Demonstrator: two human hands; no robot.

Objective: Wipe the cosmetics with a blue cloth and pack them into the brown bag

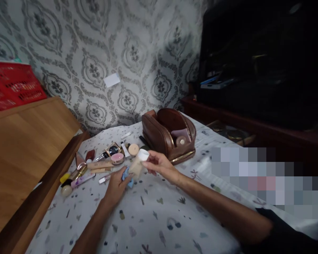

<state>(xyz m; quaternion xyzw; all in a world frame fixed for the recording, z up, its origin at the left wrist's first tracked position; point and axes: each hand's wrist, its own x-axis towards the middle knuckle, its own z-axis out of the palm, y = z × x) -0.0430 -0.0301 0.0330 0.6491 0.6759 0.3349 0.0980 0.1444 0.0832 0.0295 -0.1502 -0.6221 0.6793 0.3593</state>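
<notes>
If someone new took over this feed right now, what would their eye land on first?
Probably the open brown bag on the patterned sheet, near the wall. In front of it, the right hand grips a blurred, white-topped beige container, and the left hand holds a blue cloth against it. The red basket at the left edge also stands out.

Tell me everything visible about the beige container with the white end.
The beige container is blurred, its material unclear, with a wide white cap-like end. It tilts, white end upper right, above the patterned sheet. The right hand holds the white end; the left hand, with a blue item, is at the lower end.
</notes>
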